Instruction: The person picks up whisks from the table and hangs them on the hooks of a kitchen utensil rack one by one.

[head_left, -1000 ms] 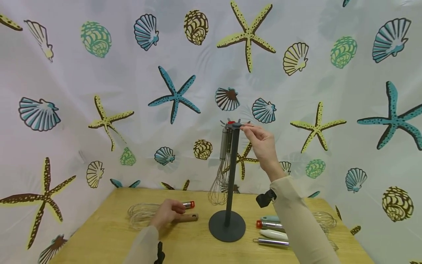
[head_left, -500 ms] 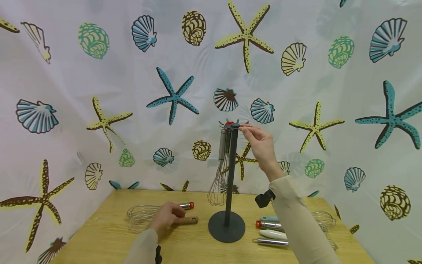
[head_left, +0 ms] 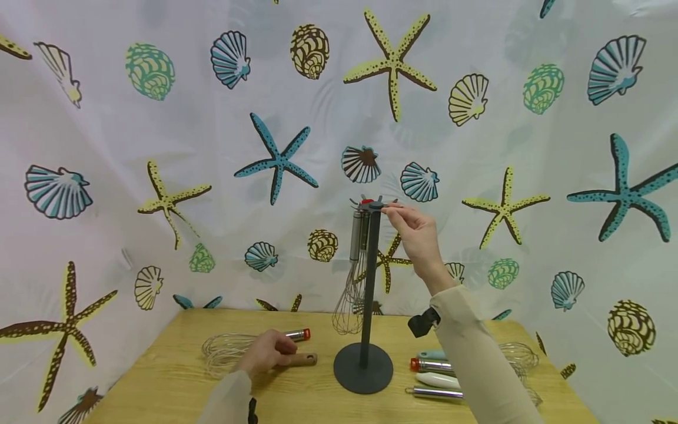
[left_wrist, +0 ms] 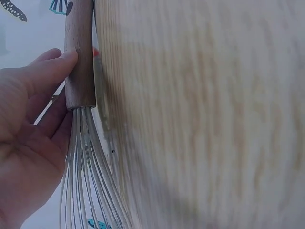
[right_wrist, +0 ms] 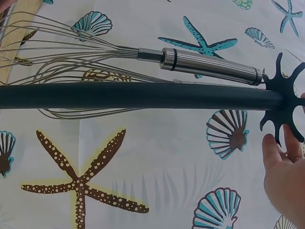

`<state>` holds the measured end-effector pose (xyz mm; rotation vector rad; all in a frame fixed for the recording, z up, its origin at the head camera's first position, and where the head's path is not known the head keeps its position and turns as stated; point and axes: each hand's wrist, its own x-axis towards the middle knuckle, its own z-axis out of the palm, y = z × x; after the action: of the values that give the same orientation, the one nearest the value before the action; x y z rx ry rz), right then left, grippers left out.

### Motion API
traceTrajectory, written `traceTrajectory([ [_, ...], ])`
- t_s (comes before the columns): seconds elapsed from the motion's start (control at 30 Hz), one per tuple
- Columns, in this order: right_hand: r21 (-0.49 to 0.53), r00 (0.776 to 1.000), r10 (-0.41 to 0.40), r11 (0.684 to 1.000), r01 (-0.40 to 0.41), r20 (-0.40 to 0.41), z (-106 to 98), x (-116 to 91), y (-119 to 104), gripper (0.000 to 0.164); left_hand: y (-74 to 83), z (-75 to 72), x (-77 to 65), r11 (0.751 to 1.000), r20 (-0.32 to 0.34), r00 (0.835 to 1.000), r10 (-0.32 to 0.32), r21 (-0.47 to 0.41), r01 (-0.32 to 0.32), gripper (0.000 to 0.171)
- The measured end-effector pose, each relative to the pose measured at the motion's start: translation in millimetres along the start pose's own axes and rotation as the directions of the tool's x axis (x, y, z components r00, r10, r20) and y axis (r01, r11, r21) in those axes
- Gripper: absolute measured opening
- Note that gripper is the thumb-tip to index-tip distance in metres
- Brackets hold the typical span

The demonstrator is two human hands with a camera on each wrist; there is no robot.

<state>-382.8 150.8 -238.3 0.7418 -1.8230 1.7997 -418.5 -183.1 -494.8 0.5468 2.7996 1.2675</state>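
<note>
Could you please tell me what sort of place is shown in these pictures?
Probably a staged work area rather than an ordinary kitchen: a shell-print cloth hangs behind and on both sides of a table, which bears a stand and several whisks.

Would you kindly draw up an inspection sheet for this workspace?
Surface: light wooden tabletop.
Job's things: dark whisk stand, upright, with two whisks hanging; wooden-handled whisk and red-tipped whisk to its left; four utensil handles to its right, far ends partly hidden.
Clutter: nothing seen besides these.
Hands: left hand grips the wooden-handled whisk; right hand pinches the whisk stand at its top.
Cables: nothing seen.
Surroundings: white cloth printed with starfish and shells.
</note>
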Motion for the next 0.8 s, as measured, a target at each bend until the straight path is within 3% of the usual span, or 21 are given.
traceTrajectory([
  [0.27, 0.0, 1.0, 0.006, 1.0, -0.006, -0.001, 0.0, -0.1, -1.2, 0.033, 1.5, 5.4, 3.6, 0.998, -0.009, 0.998, -0.064, 0.003, 0.064, 0.031],
  [0.8, -0.007, 1.0, 0.006, 1.0, -0.006, -0.007, 0.4, 1.8, 1.6, 0.033, 7.4, 5.1, 3.7, 0.999, 0.043, 0.999, -0.027, 0.024, 0.026, 0.029],
])
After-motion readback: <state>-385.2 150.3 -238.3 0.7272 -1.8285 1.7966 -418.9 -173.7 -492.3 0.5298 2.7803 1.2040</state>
